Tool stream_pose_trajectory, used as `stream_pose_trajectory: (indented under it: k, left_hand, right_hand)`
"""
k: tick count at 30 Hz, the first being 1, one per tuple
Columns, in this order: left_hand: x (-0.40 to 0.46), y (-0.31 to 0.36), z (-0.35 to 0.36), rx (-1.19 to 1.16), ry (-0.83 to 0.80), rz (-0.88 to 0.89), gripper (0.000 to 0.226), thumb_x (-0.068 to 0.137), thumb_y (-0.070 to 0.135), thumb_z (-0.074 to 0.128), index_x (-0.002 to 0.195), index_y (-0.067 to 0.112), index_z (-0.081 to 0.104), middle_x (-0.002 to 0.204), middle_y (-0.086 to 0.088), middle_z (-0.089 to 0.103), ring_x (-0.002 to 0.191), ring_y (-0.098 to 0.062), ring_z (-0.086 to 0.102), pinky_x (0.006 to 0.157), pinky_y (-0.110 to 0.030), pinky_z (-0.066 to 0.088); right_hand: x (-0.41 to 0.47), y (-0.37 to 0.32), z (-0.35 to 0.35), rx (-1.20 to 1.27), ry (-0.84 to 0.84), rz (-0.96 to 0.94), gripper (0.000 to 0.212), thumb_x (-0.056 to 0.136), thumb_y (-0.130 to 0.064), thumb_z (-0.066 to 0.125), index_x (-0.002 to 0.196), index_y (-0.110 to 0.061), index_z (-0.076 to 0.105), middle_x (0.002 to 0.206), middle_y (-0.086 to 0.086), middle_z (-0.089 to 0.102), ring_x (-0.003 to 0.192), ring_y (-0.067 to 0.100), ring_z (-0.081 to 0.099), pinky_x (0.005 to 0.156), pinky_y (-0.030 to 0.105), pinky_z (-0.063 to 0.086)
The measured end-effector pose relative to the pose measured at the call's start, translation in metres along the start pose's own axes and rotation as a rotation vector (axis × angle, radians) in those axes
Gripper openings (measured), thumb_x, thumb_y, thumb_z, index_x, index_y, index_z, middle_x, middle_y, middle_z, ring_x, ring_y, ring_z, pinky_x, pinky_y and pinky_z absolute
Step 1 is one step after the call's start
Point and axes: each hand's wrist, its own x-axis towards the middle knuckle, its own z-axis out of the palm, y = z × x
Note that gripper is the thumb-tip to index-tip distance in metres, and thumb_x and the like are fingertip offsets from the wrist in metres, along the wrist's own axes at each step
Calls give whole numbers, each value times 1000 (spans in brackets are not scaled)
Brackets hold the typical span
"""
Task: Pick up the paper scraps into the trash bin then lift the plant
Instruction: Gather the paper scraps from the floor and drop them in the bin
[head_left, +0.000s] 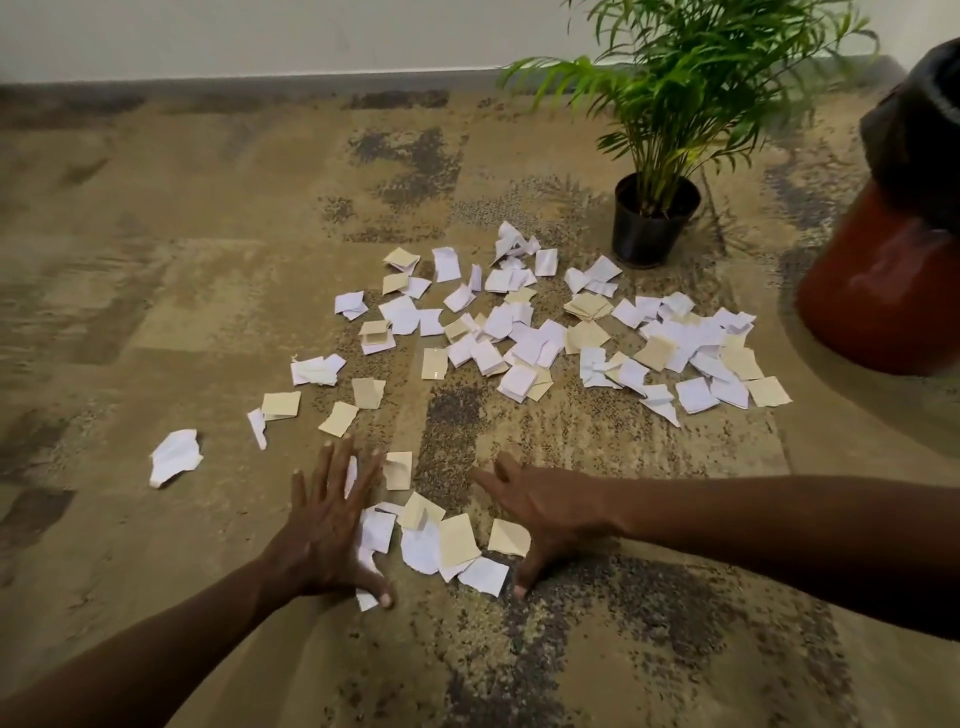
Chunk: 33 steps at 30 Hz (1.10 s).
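Both hands flat and spread on the carpet, left hand (332, 525) and right hand (540, 514) bracketing a small pile of paper scraps (441, 540). Most scraps (545, 332) lie scattered; trash bin (883, 280) and plant (655, 218) wait untouched beyond.

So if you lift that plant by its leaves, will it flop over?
Probably. The plant has thin, arching fronds that would likely bend or tear. Its small black pot looks light and narrow beneath that wide, tall top, so a push might tip it. Gripping the pot seems safer.
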Motion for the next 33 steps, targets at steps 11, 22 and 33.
stream_pose_trajectory:
  k: [11,22,33]
  left_hand:
    - [23,3,22,-267,168,-24,131,46,97,51,153,39,1,162,-15,4,147,-39,9,111,-66,19]
    - [28,-4,33,-349,260,38,36,78,57,49,111,42,47,118,3,45,106,-30,52,84,-46,53]
    - [43,-10,20,-464,244,254,32,86,65,58,96,34,59,83,21,54,75,4,53,60,-17,40]
  right_hand:
    - [22,-37,43,45,169,-197,128,68,-57,81,151,-38,-14,161,7,-14,138,43,27,104,52,42]
    - [59,-35,7,65,172,-281,106,76,-42,80,155,-34,10,150,15,21,111,34,53,86,32,47]
    - [70,-33,-10,235,255,-160,22,94,-19,64,107,-2,65,105,17,65,90,26,58,81,42,50]
